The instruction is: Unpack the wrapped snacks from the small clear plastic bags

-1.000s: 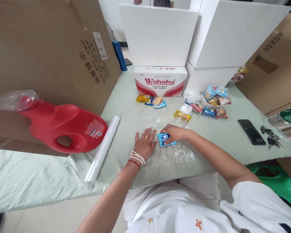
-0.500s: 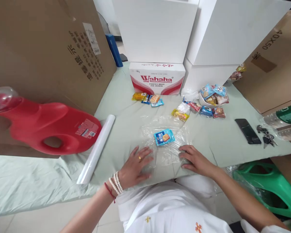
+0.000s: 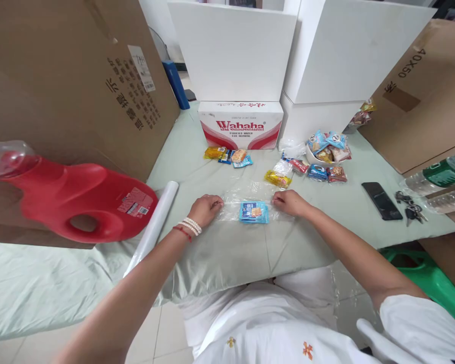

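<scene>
A blue snack packet (image 3: 254, 212) lies at the middle of the table, with clear plastic film (image 3: 233, 211) folded over its lower part. My left hand (image 3: 207, 209) pinches the film at the left of the packet. On the other side my right hand (image 3: 289, 202) pinches the film too, fingertips pressed together. Between the hands the film's edge runs across the packet. More of the sheet lies flat behind it, towards the box.
A roll of film (image 3: 153, 222) and a red jug (image 3: 87, 202) are at left. Behind stand a Wahaha box (image 3: 240, 126), several wrapped snacks (image 3: 276, 178) and a snack-filled bowl (image 3: 314, 157). A phone (image 3: 381, 200), keys (image 3: 413, 210) and bottles (image 3: 440, 174) lie at right.
Both hands have moved forward from resting with spread fingers and now pinch the film. Its near edge has been lifted and folded forward over the packet.
</scene>
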The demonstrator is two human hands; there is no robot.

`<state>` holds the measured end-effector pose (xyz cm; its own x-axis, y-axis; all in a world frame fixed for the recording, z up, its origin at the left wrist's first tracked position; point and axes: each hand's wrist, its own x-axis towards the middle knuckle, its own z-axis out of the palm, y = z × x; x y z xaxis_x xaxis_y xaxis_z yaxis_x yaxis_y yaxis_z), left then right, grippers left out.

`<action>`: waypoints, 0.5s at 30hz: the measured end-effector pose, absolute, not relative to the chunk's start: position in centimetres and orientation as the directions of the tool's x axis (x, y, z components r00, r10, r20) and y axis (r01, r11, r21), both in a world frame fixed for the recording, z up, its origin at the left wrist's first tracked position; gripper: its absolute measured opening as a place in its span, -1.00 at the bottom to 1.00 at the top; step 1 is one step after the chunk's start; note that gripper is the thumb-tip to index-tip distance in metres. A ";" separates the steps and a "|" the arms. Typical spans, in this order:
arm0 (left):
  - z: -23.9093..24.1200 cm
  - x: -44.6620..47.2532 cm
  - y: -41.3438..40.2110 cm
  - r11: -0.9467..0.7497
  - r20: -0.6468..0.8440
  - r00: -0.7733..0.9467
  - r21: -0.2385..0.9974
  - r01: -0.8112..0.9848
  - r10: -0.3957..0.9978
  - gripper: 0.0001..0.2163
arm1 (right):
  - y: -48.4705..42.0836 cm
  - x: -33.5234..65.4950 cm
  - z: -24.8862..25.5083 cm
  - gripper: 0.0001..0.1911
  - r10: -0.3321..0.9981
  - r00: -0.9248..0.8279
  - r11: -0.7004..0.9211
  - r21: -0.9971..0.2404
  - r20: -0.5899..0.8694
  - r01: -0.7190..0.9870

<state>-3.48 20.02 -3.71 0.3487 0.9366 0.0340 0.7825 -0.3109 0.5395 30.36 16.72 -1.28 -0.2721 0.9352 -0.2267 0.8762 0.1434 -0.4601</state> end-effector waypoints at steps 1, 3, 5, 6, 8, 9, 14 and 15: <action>-4.2 -3.2 20.6 -0.294 0.044 0.318 0.518 0.804 0.947 -0.80 | 17.1 29.9 -1.6 -0.73 0.937 -0.239 0.134 -0.370 -0.254 0.919; -4.7 -3.1 21.1 -0.261 0.096 0.246 0.500 0.826 0.964 -0.80 | 17.4 29.1 -2.0 -0.73 0.940 -0.182 0.109 -0.251 -0.287 0.962; -4.5 -3.4 20.6 -0.213 0.185 0.138 0.486 0.848 0.973 -0.74 | 17.2 28.6 -2.2 -0.73 0.943 -0.149 0.085 -0.216 -0.298 0.973; -4.0 -3.6 19.9 -0.182 0.245 0.068 0.479 0.859 0.967 -0.71 | 17.0 28.5 -2.2 -0.73 0.943 -0.142 0.080 -0.211 -0.300 0.974; -2.8 -3.4 18.0 -0.151 0.382 -0.038 0.452 0.879 0.923 -0.68 | 16.7 28.2 -2.2 -0.72 0.944 -0.131 0.074 -0.193 -0.303 0.978; -2.2 -2.9 16.8 -0.167 0.455 -0.050 0.425 0.889 0.889 -0.68 | 16.6 28.2 -2.2 -0.71 0.944 -0.127 0.072 -0.186 -0.306 0.980; -1.8 3.0 12.2 -0.570 0.341 0.479 0.253 0.782 0.809 -0.62 | 16.5 28.6 -0.9 -0.72 0.916 -0.155 0.099 -0.164 -0.370 0.981; -2.3 4.1 12.0 -0.577 0.275 0.514 0.254 0.776 0.812 -0.60 | 16.6 28.8 -0.3 -0.72 0.897 -0.171 0.119 -0.152 -0.407 0.981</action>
<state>4.07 12.03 -2.29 0.5144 0.8124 0.2745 0.7759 -0.5772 0.2544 28.76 16.62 -0.27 -0.1713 0.8972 -0.4071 0.9813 0.1186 -0.1515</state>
